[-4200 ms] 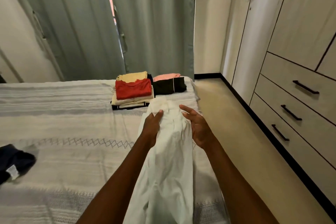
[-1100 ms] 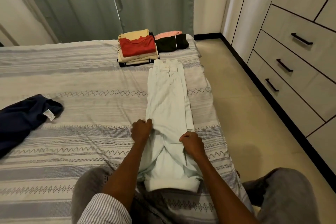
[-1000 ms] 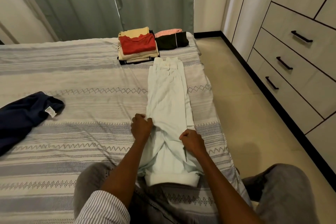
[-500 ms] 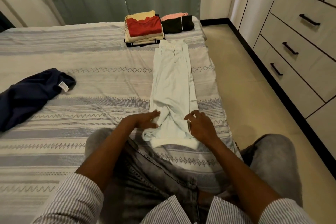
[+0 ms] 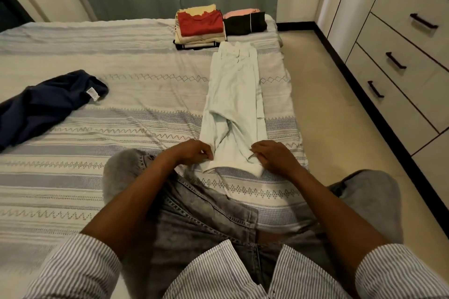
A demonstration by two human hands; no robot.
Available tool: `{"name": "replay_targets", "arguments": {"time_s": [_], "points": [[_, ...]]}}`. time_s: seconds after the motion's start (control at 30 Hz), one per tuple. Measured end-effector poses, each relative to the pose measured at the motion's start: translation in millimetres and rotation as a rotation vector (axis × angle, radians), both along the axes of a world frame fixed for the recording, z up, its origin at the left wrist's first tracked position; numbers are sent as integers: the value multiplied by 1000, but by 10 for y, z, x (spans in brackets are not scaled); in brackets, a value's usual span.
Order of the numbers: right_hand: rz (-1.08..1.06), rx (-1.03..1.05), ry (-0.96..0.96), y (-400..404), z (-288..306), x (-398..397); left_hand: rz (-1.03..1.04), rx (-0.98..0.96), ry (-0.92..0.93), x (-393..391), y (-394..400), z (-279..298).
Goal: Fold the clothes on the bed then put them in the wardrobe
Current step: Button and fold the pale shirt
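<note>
at nine o'clock a dark navy garment point(image 5: 43, 107) lies crumpled on the striped bed cover point(image 5: 126, 128), its left end cut off by the frame edge, a white label showing near its right end. at twelve o'clock, at the far edge of the bed, a stack of folded clothes point(image 5: 200, 26) has a red piece on top; just to its right sits a smaller pile point(image 5: 244, 21), black over pink. the pale trousers point(image 5: 234, 107) lie in a long narrow strip running from just below the stacks toward the person. the left hand point(image 5: 194, 154) has curled fingers pinching the near left edge of the trousers; the right hand point(image 5: 274, 155) rests on the near right edge, fingers bent, though whether they grip cloth is hard to make out. at three o'clock the wardrobe drawers point(image 5: 403, 60) are shut, partly cut off
</note>
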State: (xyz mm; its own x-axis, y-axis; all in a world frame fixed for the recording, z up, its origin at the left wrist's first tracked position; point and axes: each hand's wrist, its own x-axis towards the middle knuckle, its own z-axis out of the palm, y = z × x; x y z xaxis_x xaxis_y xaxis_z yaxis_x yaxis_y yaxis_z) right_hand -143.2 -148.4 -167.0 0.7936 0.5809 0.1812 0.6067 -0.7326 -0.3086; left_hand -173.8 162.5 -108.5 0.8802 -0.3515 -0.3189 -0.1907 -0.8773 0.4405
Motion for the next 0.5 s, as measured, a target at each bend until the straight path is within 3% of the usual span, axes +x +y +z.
{"name": "replay_targets", "arguments": {"time_s": [0.07, 0.13, 0.23, 0.3, 0.37, 0.5], "points": [[-14, 64, 156, -84, 44, -73, 1, -15, 41, -60, 62, 26], [-24, 125, 194, -175, 72, -100, 43, 44, 19, -37, 169, 15], [2, 134, 116, -333, -33, -223, -21, 467, 32, -154, 236, -106], [71, 52, 89, -289, -189, -227, -59, 588, 72, -244, 282, -242], [65, -36, 10, -343, -204, -130, -151, 654, -9, -135, 169, -220], [133, -242, -55, -283, -145, 32, -265, 661, -78, -54, 68, -164]]}}
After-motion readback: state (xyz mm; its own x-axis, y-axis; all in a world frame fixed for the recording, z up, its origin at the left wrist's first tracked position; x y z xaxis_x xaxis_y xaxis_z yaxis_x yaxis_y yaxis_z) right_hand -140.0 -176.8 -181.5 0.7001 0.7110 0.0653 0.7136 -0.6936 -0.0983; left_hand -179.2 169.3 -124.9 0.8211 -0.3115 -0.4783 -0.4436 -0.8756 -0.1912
